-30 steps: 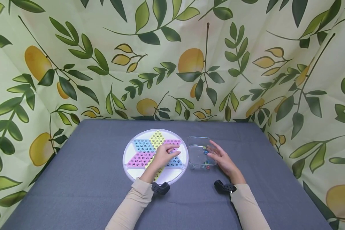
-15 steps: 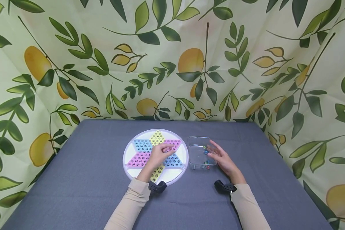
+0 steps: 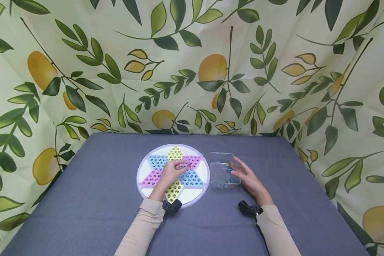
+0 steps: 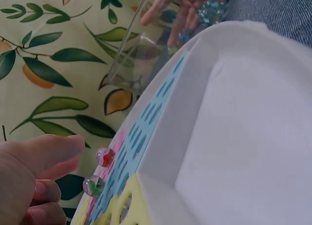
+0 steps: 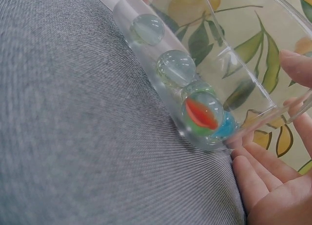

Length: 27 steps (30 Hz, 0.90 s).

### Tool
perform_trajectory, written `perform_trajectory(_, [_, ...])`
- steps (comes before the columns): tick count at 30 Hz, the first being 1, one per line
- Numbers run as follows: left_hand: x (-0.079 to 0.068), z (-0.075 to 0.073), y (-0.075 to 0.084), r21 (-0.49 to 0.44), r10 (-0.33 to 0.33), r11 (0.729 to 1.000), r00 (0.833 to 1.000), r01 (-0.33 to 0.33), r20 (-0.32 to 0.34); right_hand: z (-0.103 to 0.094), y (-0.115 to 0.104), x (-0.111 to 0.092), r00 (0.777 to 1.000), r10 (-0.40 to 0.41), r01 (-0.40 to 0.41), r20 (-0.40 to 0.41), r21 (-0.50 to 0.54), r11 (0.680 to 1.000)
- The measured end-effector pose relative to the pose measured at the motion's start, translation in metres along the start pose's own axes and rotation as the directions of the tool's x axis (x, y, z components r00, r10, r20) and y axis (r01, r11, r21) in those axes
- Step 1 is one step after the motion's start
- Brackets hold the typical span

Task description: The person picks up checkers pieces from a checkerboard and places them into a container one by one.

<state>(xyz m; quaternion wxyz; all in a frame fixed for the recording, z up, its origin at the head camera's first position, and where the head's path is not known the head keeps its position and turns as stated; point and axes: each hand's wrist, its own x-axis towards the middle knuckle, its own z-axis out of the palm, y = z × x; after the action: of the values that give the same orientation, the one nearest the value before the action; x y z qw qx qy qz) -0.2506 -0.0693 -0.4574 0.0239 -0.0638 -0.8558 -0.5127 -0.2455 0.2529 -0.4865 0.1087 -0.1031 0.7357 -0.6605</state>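
Note:
A round white Chinese checkers board [image 3: 148, 167] with a star of yellow, pink and blue holes lies on the table. My left hand [image 3: 171, 172] hovers over its middle. Just ahead of the fingertips, a red-streaked marble [image 4: 105, 157] sits on the board, with a green-streaked marble [image 4: 93, 186] beside it. A gap shows between the left fingers [image 4: 61, 149] and both marbles. My right hand [image 3: 249, 179] rests against the right side of a clear box [image 3: 218, 174], fingers extended. Several glass marbles [image 5: 176, 68] lie inside the box, one with a red swirl [image 5: 201, 115].
The box stands right beside the board's right edge. Grey cloth [image 3: 83, 199] covers the table, and a leaf-and-fruit patterned curtain [image 3: 179, 89] hangs around its back and sides. Each wrist wears a black camera [image 3: 172, 206].
My left hand has moved leftward across the board, and a red-streaked marble now shows at its fingertips, let go. The right hand and box have stayed put.

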Motion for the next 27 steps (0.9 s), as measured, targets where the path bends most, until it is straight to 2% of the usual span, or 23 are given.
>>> perform_trajectory(13, [0.0021, -0.0051, -0.0065, 0.007, -0.075, 0.997, 0.996, 0.075, 0.041, 0.0015, -0.001, -0.0001, 1.0, -0.008, 0.008, -0.002, 0.007, 1.0])
perform_trajectory(19, [0.0022, -0.0085, -0.0069, 0.054, -0.087, 0.995, 0.994, 0.083, 0.069, 0.0015, 0.0002, 0.0007, 1.0, -0.008, 0.008, -0.005, 0.003, 1.0])
perform_trajectory(27, [0.0037, -0.0103, -0.0078, 0.086, -0.091, 0.993, 0.994, 0.085, 0.068, 0.001, 0.0005, 0.001, 1.0, -0.004, 0.004, -0.013, -0.011, 1.0])
